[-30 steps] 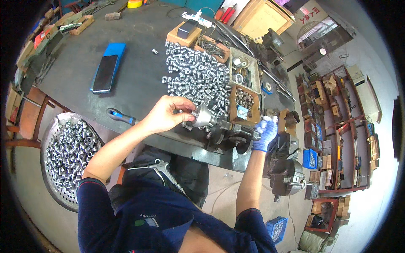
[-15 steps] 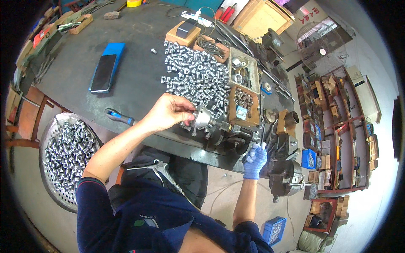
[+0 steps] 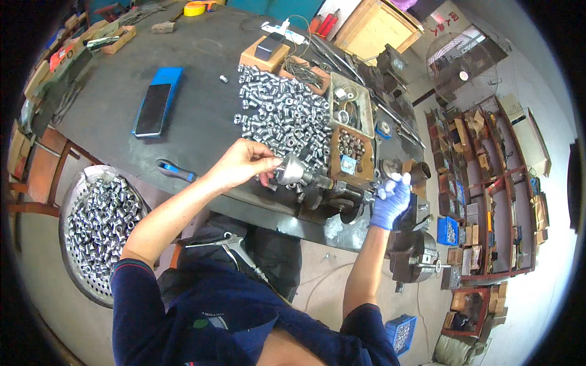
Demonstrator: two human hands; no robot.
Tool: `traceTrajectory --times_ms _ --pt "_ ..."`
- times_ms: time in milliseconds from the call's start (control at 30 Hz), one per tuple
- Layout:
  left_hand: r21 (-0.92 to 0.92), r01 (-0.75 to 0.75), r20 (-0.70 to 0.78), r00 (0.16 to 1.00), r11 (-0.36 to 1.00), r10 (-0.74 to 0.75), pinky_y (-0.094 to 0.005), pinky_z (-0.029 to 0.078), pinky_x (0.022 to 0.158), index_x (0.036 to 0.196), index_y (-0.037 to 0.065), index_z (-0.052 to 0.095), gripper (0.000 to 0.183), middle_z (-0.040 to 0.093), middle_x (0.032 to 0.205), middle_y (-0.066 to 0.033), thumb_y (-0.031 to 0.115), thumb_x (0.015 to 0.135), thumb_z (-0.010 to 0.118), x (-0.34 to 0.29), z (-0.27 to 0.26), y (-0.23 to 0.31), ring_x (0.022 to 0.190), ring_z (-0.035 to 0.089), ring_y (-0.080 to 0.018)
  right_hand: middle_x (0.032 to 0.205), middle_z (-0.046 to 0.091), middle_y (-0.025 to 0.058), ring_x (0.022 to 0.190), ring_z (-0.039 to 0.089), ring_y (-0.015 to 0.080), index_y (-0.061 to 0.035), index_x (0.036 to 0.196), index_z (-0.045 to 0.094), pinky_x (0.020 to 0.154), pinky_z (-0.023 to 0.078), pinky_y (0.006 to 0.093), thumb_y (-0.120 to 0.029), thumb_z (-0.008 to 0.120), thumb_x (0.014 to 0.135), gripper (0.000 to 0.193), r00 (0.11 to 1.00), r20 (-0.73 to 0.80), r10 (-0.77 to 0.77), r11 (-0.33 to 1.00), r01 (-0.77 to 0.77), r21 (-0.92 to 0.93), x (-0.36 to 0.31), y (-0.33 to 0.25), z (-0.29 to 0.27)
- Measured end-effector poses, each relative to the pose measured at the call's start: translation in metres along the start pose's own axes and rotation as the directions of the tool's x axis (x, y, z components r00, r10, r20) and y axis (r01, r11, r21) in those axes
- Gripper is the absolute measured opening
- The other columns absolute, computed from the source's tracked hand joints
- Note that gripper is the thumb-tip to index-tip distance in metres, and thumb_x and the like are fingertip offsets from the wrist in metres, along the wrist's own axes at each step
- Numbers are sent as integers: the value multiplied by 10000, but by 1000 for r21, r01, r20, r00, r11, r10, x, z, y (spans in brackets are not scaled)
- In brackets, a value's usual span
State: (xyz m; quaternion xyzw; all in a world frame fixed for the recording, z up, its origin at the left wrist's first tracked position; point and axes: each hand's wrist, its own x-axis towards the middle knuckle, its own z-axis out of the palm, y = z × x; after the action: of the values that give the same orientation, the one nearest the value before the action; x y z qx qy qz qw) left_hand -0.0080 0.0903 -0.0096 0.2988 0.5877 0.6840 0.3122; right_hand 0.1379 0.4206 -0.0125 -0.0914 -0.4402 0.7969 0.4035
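Note:
My bare left hand (image 3: 244, 163) pinches at the face of a silvery chuck (image 3: 290, 169) on a small bench spindle fixture (image 3: 343, 190). Whatever lies between thumb and fingers is too small to make out. My right hand (image 3: 392, 201), in a pale blue glove, is curled at the right end of the fixture. What it grips is hidden by the fingers. Behind the chuck spreads a large pile of short, shiny metal fittings (image 3: 284, 113). A wooden box of darker small parts (image 3: 352, 175) stands right behind the fixture.
A perforated metal bowl (image 3: 68, 259) heaped with fittings stands at left. On the bench lie a phone (image 3: 154, 110) on a blue case and a blue-black handle (image 3: 176, 170). An air blow gun (image 3: 235, 245) rests near my lap. A vise (image 3: 412, 259) sits at right.
My right hand has moved up and to the right, away from the bench's front edge. The left hand stays at the chuck, with its fingers slightly shifted.

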Motion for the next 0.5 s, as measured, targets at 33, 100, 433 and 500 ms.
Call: traceTrajectory --times_ms 33,100,433,500 --pt "-35 -6 -13 1000 999 6 -267 474 566 860 -68 590 227 605 715 -98 155 819 605 -2 0 -1 573 583 -158 554 500 21 407 393 63 -17 811 560 313 308 197 -296 483 891 300 998 63 8 996 -14 92 -16 -12 12" --pt "-104 -26 -39 999 994 22 -272 474 570 874 -66 583 253 604 722 -103 176 810 619 -6 0 -3 573 586 -165 527 466 18 385 353 66 -9 806 563 311 297 198 -316 464 898 336 995 97 -9 988 -6 154 -43 -24 7" --pt "-197 -75 -48 997 977 67 -273 488 556 923 -60 549 226 597 744 -106 124 803 605 -1 -1 -2 599 591 -173 624 545 -26 428 432 46 -93 760 567 319 280 190 -305 549 851 231 936 -230 268 956 -288 -61 -47 45 -55" --pt "-145 -75 -76 995 987 65 -262 485 566 917 -56 549 216 597 746 -100 117 802 606 -7 -6 3 598 590 -167 562 533 -21 433 443 61 -85 727 577 354 299 187 -288 573 840 232 952 -280 126 918 -219 -332 -12 61 -62"
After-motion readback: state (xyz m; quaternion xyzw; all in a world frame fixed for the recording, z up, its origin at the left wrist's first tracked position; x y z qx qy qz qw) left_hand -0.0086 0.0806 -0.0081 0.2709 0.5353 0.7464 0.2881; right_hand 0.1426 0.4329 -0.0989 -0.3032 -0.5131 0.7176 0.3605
